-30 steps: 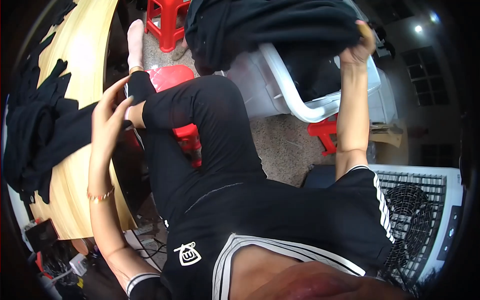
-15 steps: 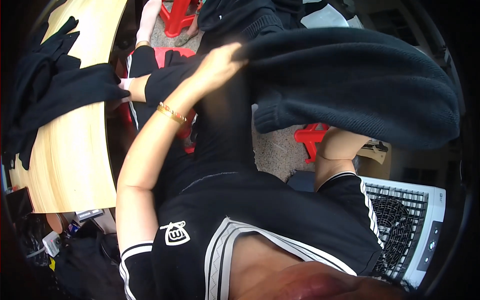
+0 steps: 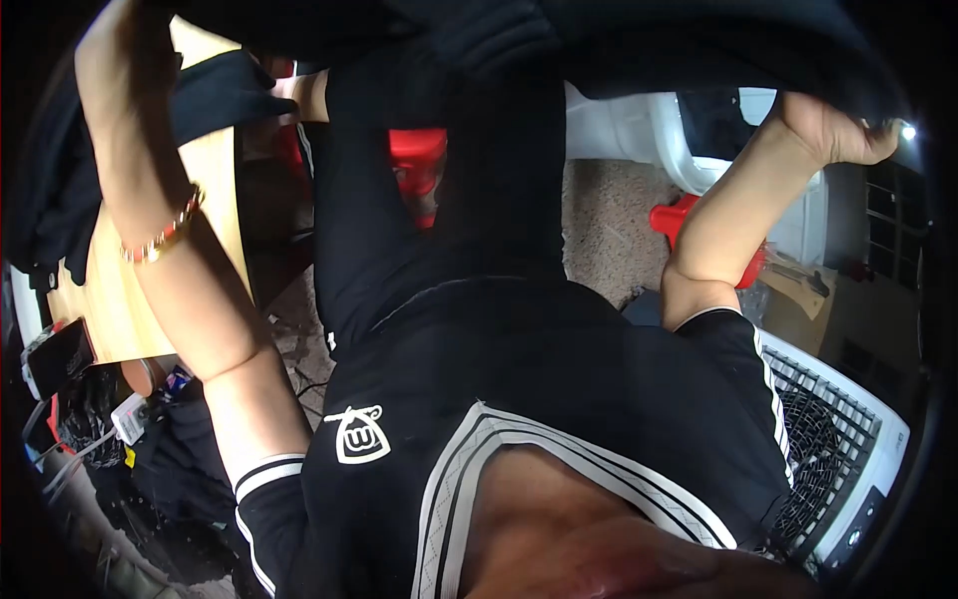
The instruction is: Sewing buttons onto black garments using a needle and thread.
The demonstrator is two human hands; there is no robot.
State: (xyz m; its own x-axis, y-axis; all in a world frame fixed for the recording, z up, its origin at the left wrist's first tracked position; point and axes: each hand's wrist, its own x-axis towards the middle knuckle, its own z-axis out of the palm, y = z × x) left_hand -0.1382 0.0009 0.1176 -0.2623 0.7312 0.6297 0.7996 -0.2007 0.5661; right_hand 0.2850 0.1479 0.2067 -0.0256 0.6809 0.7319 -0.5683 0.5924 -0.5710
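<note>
A dark knitted sweater (image 3: 639, 45) is stretched up across the top of the view, raised between my two arms and partly cut off by the upper edge. At its right end, my right hand (image 3: 833, 135) is closed on the fabric, the wrist bent outward. My left hand (image 3: 112, 35), with a red-and-gold bracelet on the wrist, is lifted at the upper left and grips the sweater's other side; its fingers are mostly hidden. Across from me, another person's hand (image 3: 285, 97) touches a dark garment (image 3: 225, 95) over the table.
A pale wooden table (image 3: 120, 309) stands at left, with a cluttered heap of bags and cables (image 3: 100, 429) below. Red stools (image 3: 417, 160) stand ahead. At right are a white plastic chair (image 3: 669, 130), a cardboard piece (image 3: 803, 285) and an air cooler (image 3: 848, 439).
Both my arms have risen and spread apart, lifting the sweater from in front of me to the top of the view. My left hand moved up and leftward, my right hand came into sight.
</note>
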